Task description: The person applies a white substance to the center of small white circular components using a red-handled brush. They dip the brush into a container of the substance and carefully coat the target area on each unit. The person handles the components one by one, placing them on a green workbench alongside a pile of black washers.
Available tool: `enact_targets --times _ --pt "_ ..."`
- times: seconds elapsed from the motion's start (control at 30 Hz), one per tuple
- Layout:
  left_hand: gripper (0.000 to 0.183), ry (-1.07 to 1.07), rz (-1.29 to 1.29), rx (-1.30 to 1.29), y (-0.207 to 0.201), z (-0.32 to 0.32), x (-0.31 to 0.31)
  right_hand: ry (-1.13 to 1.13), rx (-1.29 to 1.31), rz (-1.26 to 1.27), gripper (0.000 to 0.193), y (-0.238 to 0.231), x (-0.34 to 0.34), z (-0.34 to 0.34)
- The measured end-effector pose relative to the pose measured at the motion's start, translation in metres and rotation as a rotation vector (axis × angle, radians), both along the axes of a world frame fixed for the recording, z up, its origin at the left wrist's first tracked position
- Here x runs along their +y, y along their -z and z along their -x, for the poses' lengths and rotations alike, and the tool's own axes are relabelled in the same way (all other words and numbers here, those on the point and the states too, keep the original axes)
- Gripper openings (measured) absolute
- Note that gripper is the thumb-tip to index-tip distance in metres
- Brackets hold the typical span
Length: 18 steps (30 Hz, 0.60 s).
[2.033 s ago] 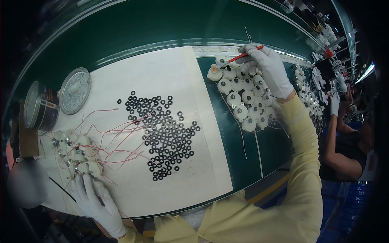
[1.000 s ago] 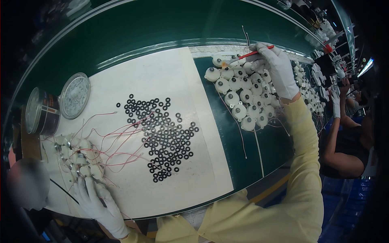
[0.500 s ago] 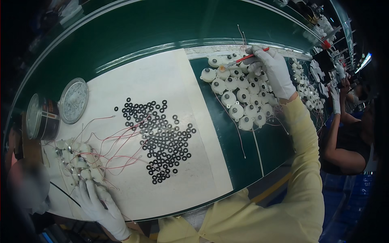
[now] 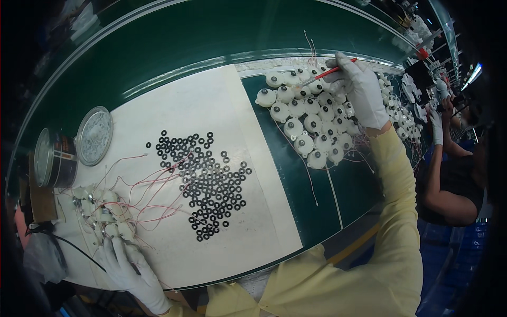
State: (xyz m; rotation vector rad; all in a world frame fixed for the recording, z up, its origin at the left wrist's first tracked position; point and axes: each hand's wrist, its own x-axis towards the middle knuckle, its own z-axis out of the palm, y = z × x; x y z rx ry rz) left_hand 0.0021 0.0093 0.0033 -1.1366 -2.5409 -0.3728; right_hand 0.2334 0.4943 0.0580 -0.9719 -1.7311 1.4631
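Observation:
My right hand (image 4: 363, 96), in a white glove, is closed around a red-handled brush (image 4: 323, 74). The brush slants down to the left, its tip just over a group of round white plastic housings (image 4: 294, 129) with black centres. Whether the tip touches one, I cannot tell. My left hand (image 4: 129, 272), also gloved, lies with fingers stretched out at the table's near left. Its fingertips meet the near edge of a smaller pile of white housings (image 4: 109, 211) with metal parts and red and white wires (image 4: 153, 185).
Many small black rings (image 4: 217, 185) are spread over the white sheet (image 4: 259, 222). An open tin (image 4: 64, 158) and its round lid (image 4: 96, 136) stand far left. More white parts (image 4: 404, 119) lie far right, near a co-worker's gloved hand (image 4: 436, 127). A clear bag (image 4: 45, 259) sits at lower left.
The brush tip has shifted slightly right across the housings, and my right hand has moved a little with it. A blurred shape at the left edge is gone. My left hand stays put.

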Motion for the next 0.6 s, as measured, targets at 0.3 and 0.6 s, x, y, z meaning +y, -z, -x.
enact_targets --times 0.3,0.6 --pt "0.046 -0.002 0.003 -0.007 -0.001 -0.001 0.004 -0.053 -0.126 -0.029 0.041 -0.002 -0.028 0.027" --pt "0.048 0.027 0.004 0.0 0.001 0.001 -0.001 -0.054 -0.163 0.014 0.038 0.002 -0.026 0.031"
